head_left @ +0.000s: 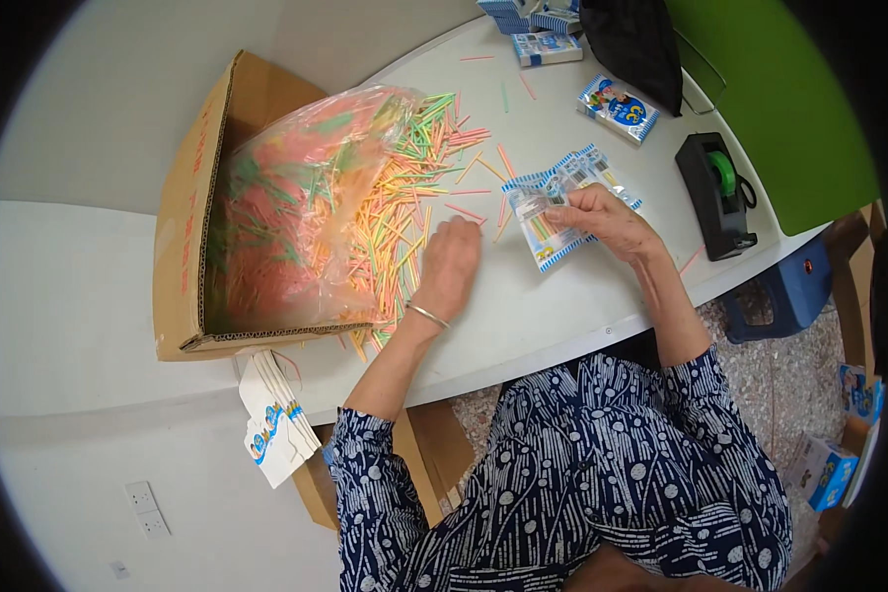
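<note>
1. At a white table [523,306], a person in a navy-and-white patterned top [602,454] works with both hands over a spread of pastel sticks [405,212].
2. The right hand [607,219] grips blue-edged packaging [538,232], thumb pressed on top and fingers folded beneath; sticks show through its clear part. The packaging is above the table, just right of the pile.
3. The left hand [451,264], a bangle [428,317] at its wrist, hovers or rests at the pile's right edge, near a pink stick. Its fingers curl inward, but the tips are turned from view, so whether they pinch anything cannot be told.
4. To the left, a brown box [183,266] opens toward the pile, its clear liner [316,128] packed with pink, green and yellow sticks that spill onto the tabletop.
5. Below the box, white cards [276,424] with blue print jut past the table's edge.
6. Across the table, a filled packet [619,109] lies near a black bag [636,44], with more packs [548,47] beside it.
7. At right, a black tape dispenser [705,207] holds a green roll; a blue stool [789,296] stands below.
</note>
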Demonstrator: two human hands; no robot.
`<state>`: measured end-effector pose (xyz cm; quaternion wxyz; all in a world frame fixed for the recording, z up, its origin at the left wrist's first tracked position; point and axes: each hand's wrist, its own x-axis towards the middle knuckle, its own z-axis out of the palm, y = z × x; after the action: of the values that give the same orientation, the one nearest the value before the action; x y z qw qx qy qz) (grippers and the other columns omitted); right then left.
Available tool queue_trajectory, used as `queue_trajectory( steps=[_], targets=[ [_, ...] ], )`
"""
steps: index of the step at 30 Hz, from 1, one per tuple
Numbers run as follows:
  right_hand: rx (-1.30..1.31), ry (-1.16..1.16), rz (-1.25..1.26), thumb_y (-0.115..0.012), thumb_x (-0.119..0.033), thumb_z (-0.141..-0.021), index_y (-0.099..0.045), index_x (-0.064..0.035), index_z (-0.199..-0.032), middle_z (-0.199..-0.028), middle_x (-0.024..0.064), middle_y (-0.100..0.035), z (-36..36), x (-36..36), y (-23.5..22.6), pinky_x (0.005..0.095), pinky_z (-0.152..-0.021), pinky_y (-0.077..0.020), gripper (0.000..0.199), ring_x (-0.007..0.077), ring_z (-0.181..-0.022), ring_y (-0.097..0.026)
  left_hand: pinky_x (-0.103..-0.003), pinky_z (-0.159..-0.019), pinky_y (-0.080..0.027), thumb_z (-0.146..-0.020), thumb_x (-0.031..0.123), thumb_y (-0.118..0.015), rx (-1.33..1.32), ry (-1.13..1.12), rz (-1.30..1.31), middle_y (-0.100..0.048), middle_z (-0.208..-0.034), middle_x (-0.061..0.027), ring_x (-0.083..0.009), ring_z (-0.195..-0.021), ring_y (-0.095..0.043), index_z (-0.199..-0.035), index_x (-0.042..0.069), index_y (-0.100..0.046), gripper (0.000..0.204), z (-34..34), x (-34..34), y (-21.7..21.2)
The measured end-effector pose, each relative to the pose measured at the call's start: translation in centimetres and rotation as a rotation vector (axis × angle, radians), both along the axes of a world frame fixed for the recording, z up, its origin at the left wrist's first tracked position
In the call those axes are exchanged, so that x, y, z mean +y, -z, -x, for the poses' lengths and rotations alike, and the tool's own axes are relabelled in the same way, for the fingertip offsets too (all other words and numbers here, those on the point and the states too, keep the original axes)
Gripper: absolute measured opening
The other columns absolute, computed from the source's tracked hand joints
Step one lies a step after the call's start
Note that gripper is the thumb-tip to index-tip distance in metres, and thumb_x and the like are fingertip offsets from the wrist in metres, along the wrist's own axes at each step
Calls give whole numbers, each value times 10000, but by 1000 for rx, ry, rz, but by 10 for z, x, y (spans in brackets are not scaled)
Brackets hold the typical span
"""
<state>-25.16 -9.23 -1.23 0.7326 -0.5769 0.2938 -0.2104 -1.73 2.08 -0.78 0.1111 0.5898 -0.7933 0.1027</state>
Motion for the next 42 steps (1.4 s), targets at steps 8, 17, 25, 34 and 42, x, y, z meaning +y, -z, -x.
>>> queue_trajectory(
  steps=[8, 17, 25, 34, 42],
  targets=[
    [126, -116, 90, -651, -275, -877, -711, -44, -814, -604, -80, -509, -7, 9, -11, 209, -512, -245, 247, 10, -573, -359, -261, -704, -495, -869, -27, -568, 1464, -93, -89, -605, -837, -63, -142, -787, -620, -1091, 30, -489, 242, 21, -25, -86],
    [-42, -193, 12, -634, -236, -890, -695, 11, -922, -753, -41, -629, -13, 19, -12, 176, -607, -389, 257, 3, -695, -507, -259, -809, -479, -877, 9, -593, 1339, -30, -204, -640, -928, -62, -127, -880, -607, -997, -3, -581, 122, 36, -16, -67],
    [-18, -195, 83, -644, -261, -876, -687, 16, -904, -724, -38, -616, 4, 18, -2, 192, -595, -388, 282, 10, -675, -487, -266, -848, -453, -877, 61, -613, 943, 90, -159, -629, -970, -50, -125, -932, -576, -1003, -11, -641, 149, 44, -19, -40],
    [247, 208, 556, -643, -260, -813, -648, 23, -811, -720, 77, -585, 32, -5, -33, 314, -622, -408, 284, 176, -697, -529, -275, -607, -451, -827, 145, -659, 1150, -36, -313, -653, -852, -95, -154, -681, -589, -1108, 29, -558, 320, 76, -65, -7],
    [637, 601, 907, -638, -312, -831, -590, 24, -917, -918, 172, -590, 36, -15, 9, 402, -785, -441, 350, 325, -921, -543, -411, -892, -369, -744, 237, -715, 639, -19, -93, -509, -1174, -144, -325, -1052, -446, -1210, 21, -478, 566, 89, -80, 18]
  ],
)
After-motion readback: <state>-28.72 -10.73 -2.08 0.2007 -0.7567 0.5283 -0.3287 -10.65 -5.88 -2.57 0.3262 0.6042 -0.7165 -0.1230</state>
